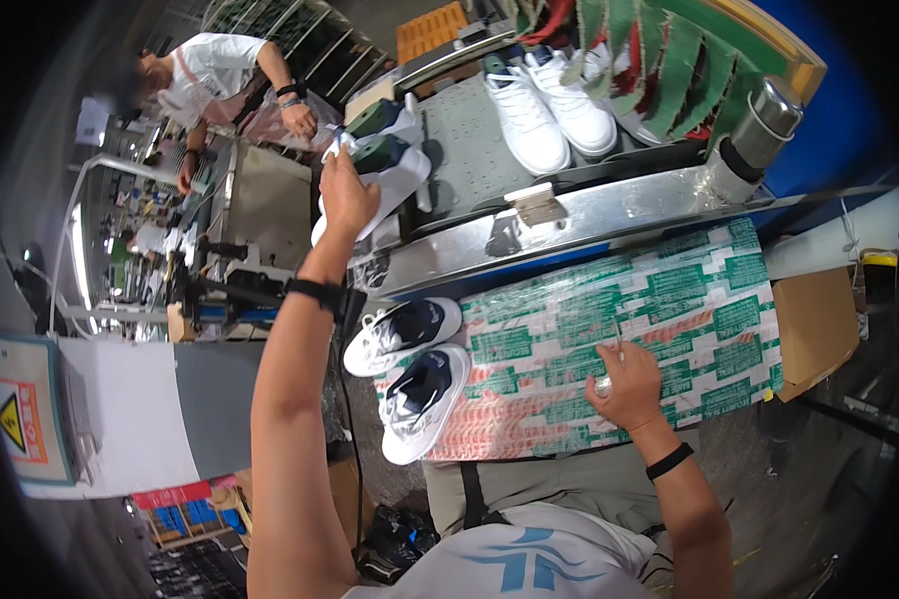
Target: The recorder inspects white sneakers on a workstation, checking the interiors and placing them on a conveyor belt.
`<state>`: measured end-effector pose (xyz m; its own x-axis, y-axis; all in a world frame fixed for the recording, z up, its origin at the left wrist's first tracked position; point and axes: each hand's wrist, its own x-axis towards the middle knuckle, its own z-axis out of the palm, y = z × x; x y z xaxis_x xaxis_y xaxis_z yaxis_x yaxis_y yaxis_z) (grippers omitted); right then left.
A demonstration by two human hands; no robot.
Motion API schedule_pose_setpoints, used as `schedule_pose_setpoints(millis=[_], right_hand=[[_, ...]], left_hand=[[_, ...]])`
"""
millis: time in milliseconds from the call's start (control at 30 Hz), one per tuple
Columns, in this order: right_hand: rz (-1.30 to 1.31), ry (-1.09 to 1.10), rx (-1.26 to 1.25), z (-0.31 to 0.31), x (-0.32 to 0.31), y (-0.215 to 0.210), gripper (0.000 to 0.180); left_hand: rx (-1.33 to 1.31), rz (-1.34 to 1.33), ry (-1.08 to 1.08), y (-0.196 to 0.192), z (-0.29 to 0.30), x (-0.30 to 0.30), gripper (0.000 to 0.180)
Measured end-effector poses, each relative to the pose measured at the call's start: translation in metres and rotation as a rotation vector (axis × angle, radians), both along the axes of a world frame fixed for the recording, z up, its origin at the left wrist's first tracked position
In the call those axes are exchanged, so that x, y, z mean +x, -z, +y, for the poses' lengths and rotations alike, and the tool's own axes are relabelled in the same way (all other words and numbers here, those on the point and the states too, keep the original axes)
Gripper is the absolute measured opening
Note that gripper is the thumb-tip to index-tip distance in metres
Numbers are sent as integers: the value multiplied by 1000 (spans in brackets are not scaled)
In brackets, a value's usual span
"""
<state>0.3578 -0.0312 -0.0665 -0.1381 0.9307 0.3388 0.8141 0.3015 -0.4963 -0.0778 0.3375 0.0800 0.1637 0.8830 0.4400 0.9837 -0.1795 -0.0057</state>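
Note:
At the left end of the conveyor, my left hand (348, 195) is stretched out with its fingers closed on a white sneaker (402, 180) that has a dark green inside. A second white shoe (402, 122) with the same green stands just behind it. Over the tape-covered tabletop (619, 319), my right hand (631, 387) is curled around a small shiny metal tool (602, 386). A thin tip shows above the fingers; its exact kind is not clear. Two white sneakers with dark navy linings, one farther (402, 334) and one nearer (425, 404), rest at the tabletop's left edge.
White laced sneakers (529, 115) ride on the conveyor (459, 130), beneath hanging green and red strips (659, 70). A metal rail (609, 215) and a steel cylinder (769, 115) border it. A co-worker (230, 85) reaches in from the far left. A cardboard box (816, 324) stands right.

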Motion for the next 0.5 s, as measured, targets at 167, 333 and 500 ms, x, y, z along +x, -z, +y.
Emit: schedule_pose_setpoints(millis=[167,333,500], right_hand=[[-18,0,19,2,5,1,46],[33,-48,5,7,-1,0,40],[4,16,29,6,4,3,37]], left_hand=[[74,-161,496,12,-11,197,79],[-763,-1052,-72,50,83,266,72],[-817,-1151,-120,68,99,262,67]])
